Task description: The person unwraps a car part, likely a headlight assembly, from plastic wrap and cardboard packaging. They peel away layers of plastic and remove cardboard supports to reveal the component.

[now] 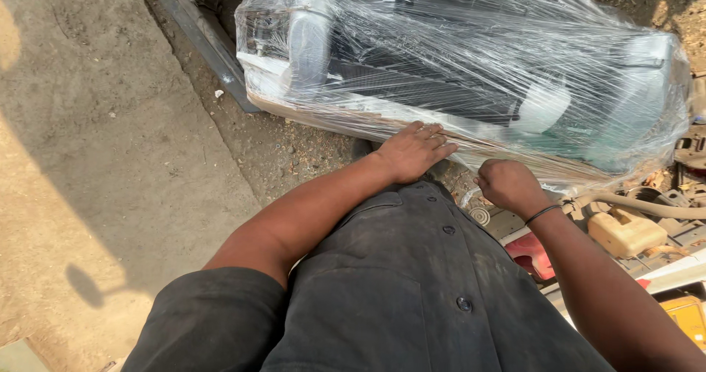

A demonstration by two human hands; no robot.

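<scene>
- The wrapped part (471, 70) lay on the ground (110, 158).
- Left hand (413, 151) rested flat on its near edge, fingers spread.
- Right hand (509, 186), just below that edge, fingers curled shut, pinching film.

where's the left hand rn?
In the head view, the left hand lies flat, near centre frame, on the lower edge of the plastic-wrapped part, just left of the right hand, which is closed in a fist.
</scene>
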